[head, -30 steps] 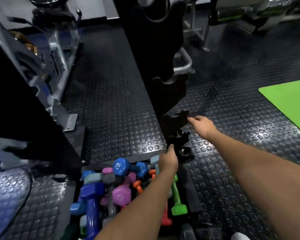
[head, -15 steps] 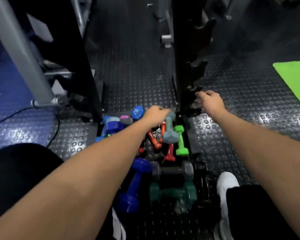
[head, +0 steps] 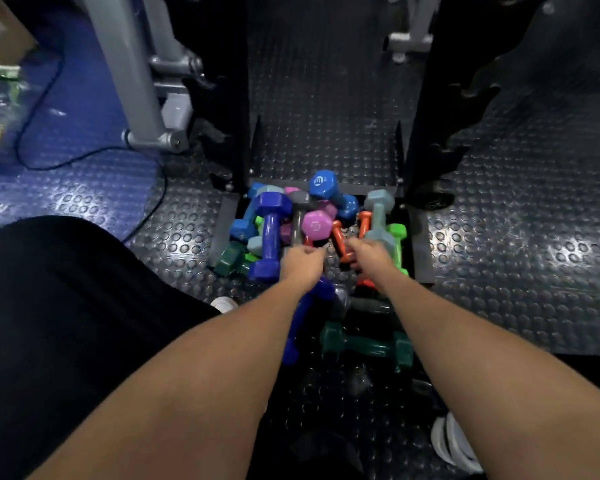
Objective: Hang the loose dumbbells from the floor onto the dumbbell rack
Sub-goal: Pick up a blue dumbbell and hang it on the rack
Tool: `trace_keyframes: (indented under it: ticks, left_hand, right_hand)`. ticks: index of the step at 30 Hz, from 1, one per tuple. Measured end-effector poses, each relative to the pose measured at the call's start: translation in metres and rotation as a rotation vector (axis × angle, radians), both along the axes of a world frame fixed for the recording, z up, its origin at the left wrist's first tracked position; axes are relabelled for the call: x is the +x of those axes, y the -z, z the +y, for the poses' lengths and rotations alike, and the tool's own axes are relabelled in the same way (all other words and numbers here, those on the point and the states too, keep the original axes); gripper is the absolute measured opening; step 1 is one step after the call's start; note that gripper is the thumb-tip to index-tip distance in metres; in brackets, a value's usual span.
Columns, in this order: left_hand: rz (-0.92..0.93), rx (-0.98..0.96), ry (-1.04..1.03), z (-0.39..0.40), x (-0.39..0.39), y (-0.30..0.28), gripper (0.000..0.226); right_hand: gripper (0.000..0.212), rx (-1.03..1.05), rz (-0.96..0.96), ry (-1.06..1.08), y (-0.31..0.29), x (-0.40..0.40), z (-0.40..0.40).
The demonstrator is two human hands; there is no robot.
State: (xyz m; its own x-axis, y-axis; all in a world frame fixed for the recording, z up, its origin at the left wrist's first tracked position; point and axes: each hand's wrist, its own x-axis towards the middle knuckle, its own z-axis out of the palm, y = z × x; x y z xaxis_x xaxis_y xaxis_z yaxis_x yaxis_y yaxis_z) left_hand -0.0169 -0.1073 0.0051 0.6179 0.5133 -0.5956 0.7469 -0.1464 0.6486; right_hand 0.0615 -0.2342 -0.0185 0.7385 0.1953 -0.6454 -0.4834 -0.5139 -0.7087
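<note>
We had both hands down in the dumbbell pile (head: 312, 230) on the floor between the rack (head: 426, 109) uprights. Left hand (head: 300, 263) had fingers curled at the grey dumbbell (head: 300, 209); grip unclear. Right hand (head: 369, 256) had fingers wrapped on the orange dumbbell (head: 340, 240). Green dumbbell (head: 364, 346) lay nearer us, apart.

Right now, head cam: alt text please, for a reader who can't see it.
A person's left hand and right hand reach down into a pile of coloured dumbbells on the studded rubber floor, at the foot of a black dumbbell rack. The right hand is at an orange dumbbell; neither grasp is clear.
</note>
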Motion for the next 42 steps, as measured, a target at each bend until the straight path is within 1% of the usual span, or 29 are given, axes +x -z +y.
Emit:
trace_keyframes:
  ticks: [3, 6, 7, 9, 12, 14, 15, 17, 19, 20, 21, 23, 25, 28, 31, 32, 34, 35, 38, 39, 40, 42]
  left_hand:
    - [0.073, 0.012, -0.182, 0.009, -0.037, 0.019, 0.032]
    - [0.145, 0.000, -0.306, 0.015, -0.064, 0.034, 0.033]
    - [0.162, -0.016, -0.361, 0.016, -0.070, 0.038, 0.034]
    - [0.209, -0.031, -0.459, 0.018, -0.079, 0.045, 0.038]
    - [0.347, -0.067, -0.570, 0.015, -0.098, 0.059, 0.050]
    - [0.417, -0.159, -0.660, 0.009, -0.114, 0.078, 0.058]
    - [0.414, -0.228, -0.716, 0.007, -0.120, 0.090, 0.062]
    - [0.376, -0.397, -0.830, 0.000, -0.127, 0.108, 0.064]
    - [0.330, -0.598, -0.931, -0.006, -0.130, 0.112, 0.058]
    - [0.304, -0.653, -0.968, -0.006, -0.130, 0.115, 0.056]
    - [0.286, -0.686, -0.988, -0.005, -0.130, 0.118, 0.060]
    - [0.260, -0.731, -0.990, 0.001, -0.133, 0.130, 0.067]
    - [0.235, -0.768, -0.964, 0.007, -0.133, 0.136, 0.061]
    - [0.257, -0.750, -0.963, 0.009, -0.129, 0.134, 0.049]
    - [0.258, -0.749, -0.983, 0.009, -0.126, 0.136, 0.039]
    - [0.265, -0.758, -0.976, 0.009, -0.126, 0.138, 0.036]
    - [0.270, -0.746, -0.949, 0.009, -0.124, 0.137, 0.026]
    - [0.288, -0.712, -0.939, 0.009, -0.123, 0.136, 0.022]
    - [0.282, -0.593, -0.917, 0.007, -0.120, 0.123, 0.020]
    - [0.286, -0.538, -0.927, 0.006, -0.117, 0.117, 0.022]
    - [0.268, -0.496, -0.920, 0.005, -0.114, 0.109, 0.024]
    - [0.206, -0.405, -0.902, -0.001, -0.105, 0.098, 0.028]
  right_hand:
    - [0.023, -0.009, 0.043, -0.093, 0.016, -0.014, 0.020]
    - [0.050, -0.045, 0.040, -0.141, 0.040, -0.020, 0.036]
    - [0.049, -0.061, 0.033, -0.166, 0.044, -0.021, 0.040]
    - [0.039, -0.112, 0.021, -0.207, 0.042, -0.026, 0.046]
    - [0.037, -0.150, 0.028, -0.236, 0.042, -0.028, 0.054]
    - [0.037, -0.154, 0.029, -0.271, 0.046, -0.028, 0.056]
    - [0.037, -0.163, 0.035, -0.286, 0.047, -0.026, 0.058]
    - [0.035, -0.185, 0.047, -0.328, 0.049, -0.024, 0.060]
    - [0.033, -0.221, 0.045, -0.369, 0.052, -0.022, 0.061]
    - [0.034, -0.241, 0.049, -0.386, 0.054, -0.020, 0.062]
    - [0.036, -0.261, 0.054, -0.402, 0.057, -0.019, 0.062]
    - [0.049, -0.303, 0.072, -0.456, 0.060, -0.017, 0.062]
    - [0.069, -0.327, 0.106, -0.514, 0.063, -0.017, 0.063]
    - [0.091, -0.382, 0.134, -0.593, 0.070, -0.021, 0.064]
    - [0.100, -0.487, 0.048, -0.683, 0.074, -0.027, 0.067]
    - [0.097, -0.504, 0.029, -0.688, 0.073, -0.028, 0.068]
    - [0.085, -0.512, 0.019, -0.682, 0.070, -0.029, 0.069]
    - [0.083, -0.501, 0.018, -0.668, 0.069, -0.030, 0.068]
    - [0.094, -0.410, 0.023, -0.585, 0.066, -0.031, 0.059]
    - [0.092, -0.389, 0.019, -0.554, 0.065, -0.029, 0.054]
    - [0.087, -0.369, 0.008, -0.524, 0.056, -0.027, 0.051]
    - [0.070, -0.309, -0.021, -0.464, 0.041, -0.022, 0.042]
